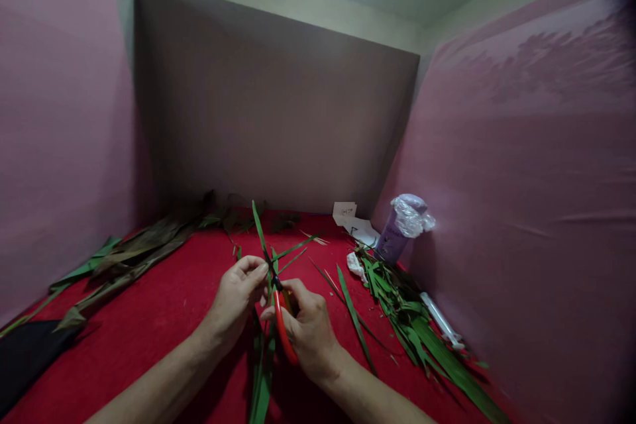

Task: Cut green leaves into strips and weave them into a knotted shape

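Observation:
My right hand [311, 323] is closed around the red handles of a pair of scissors [282, 324], whose dark blades point up and away from me. My left hand [244, 291] pinches green leaf strips [259, 226] between thumb and fingers, right beside the blades. Some strips cross near the scissors, sticking out to the upper right. Longer green leaf blades [260, 377] hang below, between my wrists, toward the front edge. Part of the strips is hidden behind my fingers and the scissors.
A heap of cut green leaves [402, 315] lies on the red cloth [163, 344] at right, near a purple container [395, 235] with clear plastic, white papers [360, 228] and a clear tube [441, 319]. Dried leaves [149, 252] and a black item [32, 351] lie at left.

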`<state>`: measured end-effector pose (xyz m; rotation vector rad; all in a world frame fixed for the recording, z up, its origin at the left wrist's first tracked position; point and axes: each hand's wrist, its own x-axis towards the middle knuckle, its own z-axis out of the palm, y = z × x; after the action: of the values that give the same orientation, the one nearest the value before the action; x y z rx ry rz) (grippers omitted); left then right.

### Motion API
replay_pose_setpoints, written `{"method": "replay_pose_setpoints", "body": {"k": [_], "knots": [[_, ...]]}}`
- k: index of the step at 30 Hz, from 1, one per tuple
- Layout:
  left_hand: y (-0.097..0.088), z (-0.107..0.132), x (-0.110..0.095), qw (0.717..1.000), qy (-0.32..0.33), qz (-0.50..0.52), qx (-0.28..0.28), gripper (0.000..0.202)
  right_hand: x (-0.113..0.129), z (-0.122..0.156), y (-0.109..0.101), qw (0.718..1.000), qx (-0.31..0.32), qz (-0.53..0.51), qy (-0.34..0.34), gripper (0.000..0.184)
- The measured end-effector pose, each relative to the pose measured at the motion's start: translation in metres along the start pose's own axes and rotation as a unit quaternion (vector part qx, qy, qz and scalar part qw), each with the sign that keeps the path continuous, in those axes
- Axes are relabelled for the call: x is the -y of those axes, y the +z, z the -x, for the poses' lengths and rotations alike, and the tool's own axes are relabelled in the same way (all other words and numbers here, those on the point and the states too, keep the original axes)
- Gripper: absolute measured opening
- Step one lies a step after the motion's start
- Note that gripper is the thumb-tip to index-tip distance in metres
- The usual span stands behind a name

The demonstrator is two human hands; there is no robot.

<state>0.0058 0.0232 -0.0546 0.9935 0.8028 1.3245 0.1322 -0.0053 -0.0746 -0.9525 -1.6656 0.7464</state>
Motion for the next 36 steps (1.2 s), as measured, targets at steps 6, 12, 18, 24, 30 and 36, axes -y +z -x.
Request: {"method": "replay_pose_setpoints", "body": {"k": [6, 12, 18, 24, 30, 36], "knots": [[-0.002, 0.0, -0.002, 1.0, 0.013, -0.008, -0.011, 0.017, 0.0, 0.0, -0.002, 1.0, 0.002, 0.015, 0.011, 0.011], [-0.005, -0.004, -0.015, 0.996, 0.059, -0.023, -0.06, 0.018, -0.005, 0.003, -0.001, 0.998, 0.008, 0.066, 0.002, 0.014], [-0.012, -0.009, -0.024, 0.994, 0.064, -0.03, -0.082, 0.018, -0.004, 0.005, 0.0, 0.989, 0.005, 0.146, -0.026, 0.018], [-0.015, -0.01, -0.028, 0.995, 0.056, -0.043, -0.067, 0.018, -0.005, 0.005, -0.002, 0.982, 0.009, 0.183, -0.047, 0.021], [-0.015, -0.008, -0.035, 0.997, 0.014, -0.035, -0.07, 0.019, -0.006, 0.005, -0.002, 0.975, 0.016, 0.207, -0.072, 0.025], [-0.018, -0.008, -0.037, 0.997, 0.004, 0.006, -0.071, 0.016, -0.006, 0.006, -0.002, 0.973, 0.024, 0.216, -0.075, 0.024]]}}
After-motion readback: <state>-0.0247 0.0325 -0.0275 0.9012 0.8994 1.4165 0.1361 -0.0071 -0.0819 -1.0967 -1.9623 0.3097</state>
